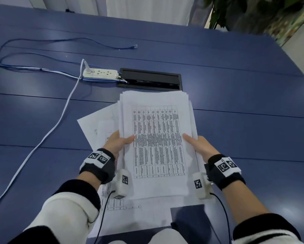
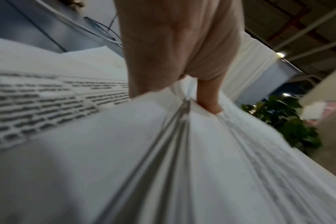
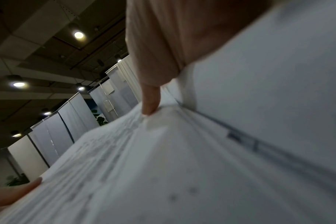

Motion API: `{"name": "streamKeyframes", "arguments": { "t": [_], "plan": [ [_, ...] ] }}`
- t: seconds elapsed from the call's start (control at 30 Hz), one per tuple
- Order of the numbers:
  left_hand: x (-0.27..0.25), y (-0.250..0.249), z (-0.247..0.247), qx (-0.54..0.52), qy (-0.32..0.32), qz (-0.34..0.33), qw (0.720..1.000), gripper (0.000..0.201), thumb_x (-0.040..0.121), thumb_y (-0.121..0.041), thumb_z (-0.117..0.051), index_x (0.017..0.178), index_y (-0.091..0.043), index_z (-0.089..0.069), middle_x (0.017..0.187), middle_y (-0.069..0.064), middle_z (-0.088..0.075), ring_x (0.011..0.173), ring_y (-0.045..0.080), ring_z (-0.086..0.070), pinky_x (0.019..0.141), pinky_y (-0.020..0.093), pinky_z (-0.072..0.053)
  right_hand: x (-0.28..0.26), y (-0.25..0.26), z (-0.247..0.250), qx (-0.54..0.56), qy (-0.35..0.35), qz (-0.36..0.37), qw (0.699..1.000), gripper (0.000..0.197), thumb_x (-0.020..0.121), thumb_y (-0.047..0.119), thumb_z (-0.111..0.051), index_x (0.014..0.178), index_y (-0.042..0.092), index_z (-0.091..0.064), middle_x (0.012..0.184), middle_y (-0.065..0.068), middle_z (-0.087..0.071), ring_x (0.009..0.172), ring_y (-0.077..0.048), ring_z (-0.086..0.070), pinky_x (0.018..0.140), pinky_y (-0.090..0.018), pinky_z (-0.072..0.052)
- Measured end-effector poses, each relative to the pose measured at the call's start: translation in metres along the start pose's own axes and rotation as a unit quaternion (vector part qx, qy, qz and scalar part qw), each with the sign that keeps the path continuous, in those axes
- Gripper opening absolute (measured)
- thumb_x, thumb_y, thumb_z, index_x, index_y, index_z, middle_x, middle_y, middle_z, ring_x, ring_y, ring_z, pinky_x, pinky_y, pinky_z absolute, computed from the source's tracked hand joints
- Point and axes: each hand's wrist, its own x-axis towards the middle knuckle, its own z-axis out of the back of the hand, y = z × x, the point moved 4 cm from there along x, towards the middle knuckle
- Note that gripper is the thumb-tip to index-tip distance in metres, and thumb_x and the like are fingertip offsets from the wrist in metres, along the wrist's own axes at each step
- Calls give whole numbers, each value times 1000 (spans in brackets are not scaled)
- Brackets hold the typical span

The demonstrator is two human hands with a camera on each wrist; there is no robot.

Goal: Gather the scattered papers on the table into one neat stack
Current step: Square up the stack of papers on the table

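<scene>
Your left hand (image 1: 118, 142) and right hand (image 1: 199, 145) grip the stack (image 1: 156, 138) by its sides, thumbs on top. Loose sheets (image 1: 96, 127) lie under it on the tabletop (image 1: 244, 106).

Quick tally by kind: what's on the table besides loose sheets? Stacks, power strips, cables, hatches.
Held paper stack: 1
Power strip: 1
White cable: 1
Blue cable: 1
Black hatch: 1
Total: 5
Both hands (left, right) grip the stack; loose sheets under it can't be counted.

No legible text. Top sheet (image 1: 158, 141) of the held stack has a printed table, chars too small/blurred to read. Wrist bands (image 1: 100, 158) carry square b/w marker codes, no words.
</scene>
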Motion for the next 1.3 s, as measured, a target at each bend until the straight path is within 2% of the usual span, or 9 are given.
{"name": "streamKeyframes", "arguments": {
  "t": [0.07,0.17,0.23,0.37,0.6,0.73,0.93,1.17,1.3],
  "plan": [
    [1,2,-5,62,-14,-2,998,68,86,-16,-64,142,-4,-27,144,8,-39,134,27,-37,111,42,-27,1,-4,1,12,-19,19,1000,60,78,36,-71,127,6,-53,126,-7,-61,111,-23,-59,101,-38,-43],
    [-4,0,-1,219,-33,-64,973,45,90,-17,-57,131,-5,-45,135,11,-51,121,28,-50,101,36,-38,-6,-3,1,14,-28,30,999,41,78,5,-71,117,3,-60,113,-9,-66,99,-25,-63,91,-35,-48],
    [-7,1,20,312,-106,-96,939,40,88,-20,-58,125,-9,-54,131,16,-52,114,31,-54,101,37,-41,-9,-5,5,7,-27,26,999,41,77,1,-72,116,1,-60,108,-10,-66,96,-26,-63,89,-34,-47],
    [-22,16,71,362,-258,-11,896,55,82,-24,-64,131,-12,-43,137,20,-32,127,38,-32,106,45,-31,-12,-14,14,26,-20,7,999,46,74,4,-74,118,0,-60,112,-12,-67,101,-28,-64,96,-38,-47],
    [-17,20,63,343,-178,0,922,60,79,-21,-71,126,-2,-40,127,21,-50,120,36,-47,101,40,-39,-24,-20,10,23,-2,23,999,36,76,10,-75,109,5,-62,104,-7,-67,83,-13,-62,68,-23,-44],
    [-16,14,67,395,-187,31,899,64,74,-28,-74,129,-7,-47,136,22,-39,127,37,-36,106,39,-31,-26,-26,3,40,6,26,999,43,77,3,-72,118,1,-61,113,-12,-66,94,-23,-64,80,-28,-47],
    [-20,10,71,232,-94,-6,968,30,81,-4,-67,108,6,-60,109,17,-64,97,30,-62,86,32,-47,-31,-36,12,73,15,19,997,42,79,0,-68,121,2,-58,114,-12,-65,93,-23,-64,82,-33,-48],
    [-20,19,49,143,-122,-70,980,20,85,-5,-62,104,0,-61,102,15,-65,89,27,-61,83,31,-46,-35,-33,-7,82,56,0,995,45,79,5,-70,122,4,-57,116,-11,-66,104,-27,-63,98,-41,-46],
    [-12,15,47,152,-103,-49,982,7,88,-8,-57,95,-7,-57,92,11,-60,86,24,-56,76,27,-43,-32,-31,-15,84,65,-6,994,71,66,22,-83,127,6,-52,121,-9,-64,111,-25,-60,104,-45,-42]
  ]
}}
